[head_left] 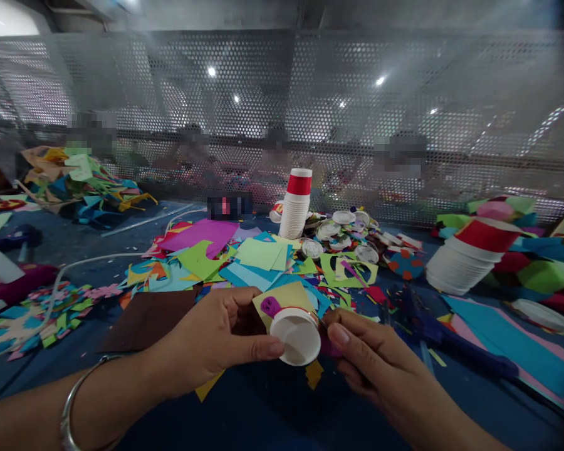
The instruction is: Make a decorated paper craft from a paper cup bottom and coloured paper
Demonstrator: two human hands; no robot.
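My left hand (235, 341) is closed around a white paper cup (297, 338), thumb on its rim, its open mouth tilted towards me. A pale yellow paper (289, 297) stands behind the cup, with a small purple cutout (270, 306) bearing dark marks on it. At the cup's right side my right hand (366, 351) is pinched, thumb against fingers, close to the rim. A thin dark edge and a purple patch (329, 346) show by those fingertips; what they grip is too small to make out.
Coloured paper sheets and scraps (258, 257) cover the table's middle. Stacked cups (295, 207) stand behind them, with another stack (470, 257) at right. A blue glue gun (465, 347) lies right; a power strip (16, 288) with a white cable is left. A perforated metal screen (282, 106) rises behind.
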